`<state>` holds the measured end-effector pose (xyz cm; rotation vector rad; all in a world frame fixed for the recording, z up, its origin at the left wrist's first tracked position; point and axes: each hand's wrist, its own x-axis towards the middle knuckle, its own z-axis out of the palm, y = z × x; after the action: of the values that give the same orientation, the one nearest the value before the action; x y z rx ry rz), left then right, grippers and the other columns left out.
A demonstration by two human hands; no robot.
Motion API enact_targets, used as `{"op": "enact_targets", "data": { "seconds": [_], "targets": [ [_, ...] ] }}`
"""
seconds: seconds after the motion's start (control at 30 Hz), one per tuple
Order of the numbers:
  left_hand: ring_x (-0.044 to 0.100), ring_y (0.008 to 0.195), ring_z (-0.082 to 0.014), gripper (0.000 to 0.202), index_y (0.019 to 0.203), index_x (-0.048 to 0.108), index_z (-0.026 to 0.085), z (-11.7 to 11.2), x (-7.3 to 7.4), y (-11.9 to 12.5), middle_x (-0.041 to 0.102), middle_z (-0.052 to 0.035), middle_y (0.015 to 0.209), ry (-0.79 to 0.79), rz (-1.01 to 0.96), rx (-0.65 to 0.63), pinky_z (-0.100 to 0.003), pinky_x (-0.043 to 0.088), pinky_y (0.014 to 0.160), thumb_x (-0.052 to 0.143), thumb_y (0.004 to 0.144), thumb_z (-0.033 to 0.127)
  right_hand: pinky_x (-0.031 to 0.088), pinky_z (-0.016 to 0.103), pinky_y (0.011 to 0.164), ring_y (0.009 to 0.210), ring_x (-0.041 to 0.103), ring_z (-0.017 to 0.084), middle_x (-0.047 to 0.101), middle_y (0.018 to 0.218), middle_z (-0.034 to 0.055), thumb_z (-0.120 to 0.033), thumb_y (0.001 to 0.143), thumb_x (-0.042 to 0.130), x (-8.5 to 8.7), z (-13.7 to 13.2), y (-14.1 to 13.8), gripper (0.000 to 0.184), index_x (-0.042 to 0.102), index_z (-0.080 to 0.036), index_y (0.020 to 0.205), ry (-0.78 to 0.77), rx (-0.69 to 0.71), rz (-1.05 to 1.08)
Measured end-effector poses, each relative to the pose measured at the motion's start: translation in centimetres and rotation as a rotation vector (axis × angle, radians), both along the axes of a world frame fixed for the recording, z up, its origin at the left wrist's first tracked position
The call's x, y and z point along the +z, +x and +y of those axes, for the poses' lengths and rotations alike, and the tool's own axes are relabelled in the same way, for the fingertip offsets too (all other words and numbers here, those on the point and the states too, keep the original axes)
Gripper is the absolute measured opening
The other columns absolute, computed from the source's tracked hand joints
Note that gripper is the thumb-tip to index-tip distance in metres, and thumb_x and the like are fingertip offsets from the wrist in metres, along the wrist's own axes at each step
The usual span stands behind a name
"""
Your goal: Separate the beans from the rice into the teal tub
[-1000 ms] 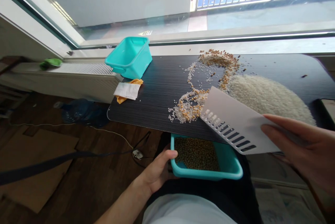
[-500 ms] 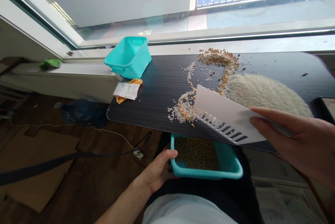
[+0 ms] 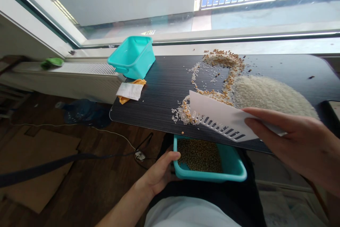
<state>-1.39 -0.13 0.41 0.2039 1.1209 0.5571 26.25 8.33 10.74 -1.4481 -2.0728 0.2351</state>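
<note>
Along the window, we have the dark desk (image 3: 159, 96), with a broad heap of white rice (image 3: 273, 94) on its right part. Below the near edge is the teal bin (image 3: 209, 176), partly filled with brownish beans (image 3: 203, 156); our left hand (image 3: 163, 166) grips its left end, thumb over the rim, the other fingers mostly hidden. Our right hand (image 3: 289, 138) pinches the handle of the white scoop (image 3: 217, 110) between thumb and fingers, slotted side toward us. The scoop's left end is at the mixed patch (image 3: 186, 112) of rice and yellow beans. For good control, we should use short, low strokes and hold the bin steady. One loose bean (image 3: 182, 132) lies near the edge and could roll off.
</note>
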Motion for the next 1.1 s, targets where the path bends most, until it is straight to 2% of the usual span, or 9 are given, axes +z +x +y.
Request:
{"op": "enact_targets", "data": {
  "seconds": [0.1, 0.23, 0.37, 0.57, 0.7, 0.77, 0.93, 1.1],
  "targets": [
    [0.059, 0.116, -0.034, 0.059, 0.114, 0.065, 0.018, 0.0, 0.1, -0.1, 0.068, -0.0131, 0.122, 0.0, 0.008, 0.008, -0.04, 0.048, 0.085, 0.071, 0.065, 0.05, 0.051, 0.022, 0.045, 0.054, 0.069, 0.015, 0.079, 0.079, -0.0017, -0.043, 0.085, 0.054, 0.4, -0.2, -0.2, 0.028, 0.078, -0.032, 0.091, -0.049, 0.03, 0.012],
    [0.06, 0.116, -0.0341, 0.06, 0.117, 0.064, 0.018, 0.0, 0.3, -0.5, 0.07, -0.013, 0.119, -0.007, 0.011, 0.031, -0.04, 0.049, 0.085, 0.071, 0.066, 0.048, 0.053, 0.025, 0.049, 0.055, 0.069, 0.016, 0.078, 0.078, 0.0, -0.046, 0.084, 0.055, 0.9, -0.5, 0.1, 0.029, 0.079, -0.03, 0.09, -0.084, -0.059, 0.006],
    [0.061, 0.114, -0.0336, 0.063, 0.122, 0.061, 0.02, -0.1, 0.4, -1.3, 0.07, -0.0122, 0.119, -0.03, 0.038, 0.074, -0.04, 0.049, 0.085, 0.072, 0.066, 0.046, 0.051, 0.025, 0.047, 0.048, 0.065, 0.014, 0.079, 0.08, -0.0003, -0.046, 0.084, 0.055, 0.4, -0.5, 0.7, 0.031, 0.078, -0.031, 0.097, -0.08, -0.093, -0.025],
    [0.062, 0.113, -0.0326, 0.063, 0.121, 0.059, 0.018, -0.2, 0.3, -2.2, 0.068, -0.0132, 0.123, -0.025, 0.062, 0.088, -0.039, 0.05, 0.085, 0.073, 0.066, 0.047, 0.049, 0.02, 0.046, 0.053, 0.069, 0.014, 0.079, 0.079, -0.0007, -0.044, 0.085, 0.055, 0.4, -0.7, 0.5, 0.028, 0.079, -0.031, 0.091, -0.031, 0.003, -0.046],
    [0.062, 0.111, -0.0337, 0.066, 0.123, 0.058, 0.018, -0.1, 0.4, -2.1, 0.069, -0.0131, 0.121, -0.033, 0.051, 0.087, -0.041, 0.05, 0.084, 0.072, 0.066, 0.048, 0.052, 0.021, 0.05, 0.056, 0.07, 0.015, 0.079, 0.081, -0.0003, -0.042, 0.085, 0.056, 0.7, -0.6, -0.1, 0.027, 0.079, -0.031, 0.095, -0.031, 0.006, -0.038],
    [0.062, 0.112, -0.0339, 0.065, 0.122, 0.059, 0.017, -0.1, 0.4, -2.1, 0.069, -0.0131, 0.121, -0.033, 0.042, 0.088, -0.042, 0.05, 0.085, 0.072, 0.066, 0.048, 0.054, 0.023, 0.054, 0.063, 0.071, 0.016, 0.079, 0.085, 0.001, -0.042, 0.086, 0.055, 0.6, -0.4, -0.8, 0.028, 0.078, -0.03, 0.097, -0.068, 0.023, -0.012],
    [0.062, 0.113, -0.033, 0.061, 0.119, 0.062, 0.019, -0.1, 0.7, -2.2, 0.068, -0.0115, 0.123, -0.016, 0.034, 0.092, -0.04, 0.05, 0.086, 0.073, 0.066, 0.047, 0.054, 0.023, 0.051, 0.061, 0.07, 0.015, 0.078, 0.084, 0.0003, -0.039, 0.088, 0.054, 0.4, -0.5, -2.5, 0.028, 0.077, -0.029, 0.099, -0.171, 0.118, 0.043],
    [0.063, 0.11, -0.0338, 0.062, 0.12, 0.061, 0.018, -0.1, 0.6, -2.4, 0.069, -0.0128, 0.12, -0.019, 0.039, 0.094, -0.041, 0.05, 0.084, 0.072, 0.066, 0.048, 0.055, 0.022, 0.053, 0.064, 0.071, 0.016, 0.078, 0.085, 0.0007, -0.039, 0.089, 0.055, 0.6, -1.5, -2.7, 0.026, 0.077, -0.029, 0.099, -0.248, 0.177, 0.059]
  ]
}}
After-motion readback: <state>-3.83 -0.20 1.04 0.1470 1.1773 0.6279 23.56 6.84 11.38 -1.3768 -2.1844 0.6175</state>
